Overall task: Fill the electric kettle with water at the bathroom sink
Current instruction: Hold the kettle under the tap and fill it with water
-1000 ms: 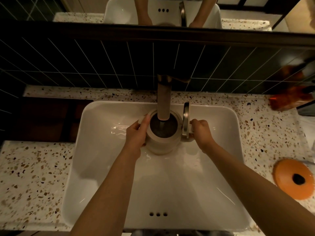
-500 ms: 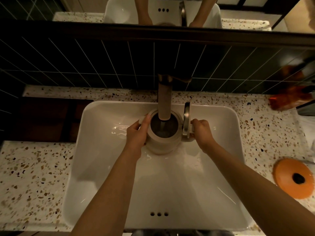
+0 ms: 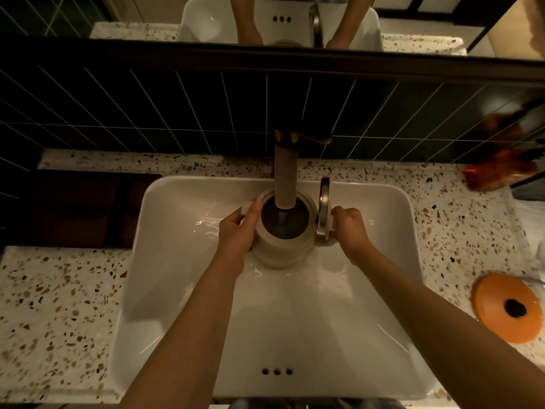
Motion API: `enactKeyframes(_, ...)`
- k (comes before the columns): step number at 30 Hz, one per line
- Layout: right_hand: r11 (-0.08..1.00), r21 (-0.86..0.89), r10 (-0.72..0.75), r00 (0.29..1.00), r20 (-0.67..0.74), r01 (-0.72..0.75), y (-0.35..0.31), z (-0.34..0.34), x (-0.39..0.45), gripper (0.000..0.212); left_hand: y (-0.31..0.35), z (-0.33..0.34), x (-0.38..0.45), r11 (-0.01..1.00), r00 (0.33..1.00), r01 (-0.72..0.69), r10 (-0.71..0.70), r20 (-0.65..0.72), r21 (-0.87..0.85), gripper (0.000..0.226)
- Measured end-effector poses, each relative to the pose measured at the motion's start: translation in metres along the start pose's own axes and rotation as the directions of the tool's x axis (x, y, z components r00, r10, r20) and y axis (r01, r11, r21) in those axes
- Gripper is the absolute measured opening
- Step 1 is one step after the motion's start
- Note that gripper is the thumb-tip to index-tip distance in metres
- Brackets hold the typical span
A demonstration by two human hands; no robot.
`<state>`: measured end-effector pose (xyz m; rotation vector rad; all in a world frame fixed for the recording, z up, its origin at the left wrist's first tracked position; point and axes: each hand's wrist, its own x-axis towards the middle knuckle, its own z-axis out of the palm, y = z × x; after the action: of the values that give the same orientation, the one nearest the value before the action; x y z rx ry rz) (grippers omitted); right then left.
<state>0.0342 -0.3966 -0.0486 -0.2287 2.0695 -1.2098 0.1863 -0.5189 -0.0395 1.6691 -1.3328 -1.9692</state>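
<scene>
A pale beige electric kettle stands upright inside the white sink, directly under the brown tap spout. Its lid is flipped up on the right side. A stream of water runs from the spout into the kettle's dark open mouth. My left hand wraps the kettle's left side near its spout. My right hand grips the handle on the right, just below the raised lid.
Speckled terrazzo counter surrounds the sink. An orange round disc with a dark centre lies on the counter at the right. An orange-red packet sits at the back right. Dark tiled wall and a mirror rise behind the tap.
</scene>
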Motion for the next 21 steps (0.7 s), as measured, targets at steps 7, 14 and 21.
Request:
enactKeyframes(7,1.000,-0.004,0.017,1.000,-0.021,-0.017,-0.001,0.000,0.001,0.039,0.006,-0.003,0.001,0.997,0.997,-0.054,0.051,0.052,0.058,0.013)
enactKeyframes(14,1.000,0.001,0.015,1.000,0.008,-0.015,-0.003,0.001,-0.003,0.029,0.033,-0.008,0.014,0.930,0.939,-0.340,0.343,0.008,0.142,0.022)
enactKeyframes(21,0.999,0.046,0.012,1.000,0.017,-0.013,-0.012,0.002,-0.008,0.033,0.079,0.007,0.018,0.506,0.602,-0.775,0.774,0.196,0.379,0.029)
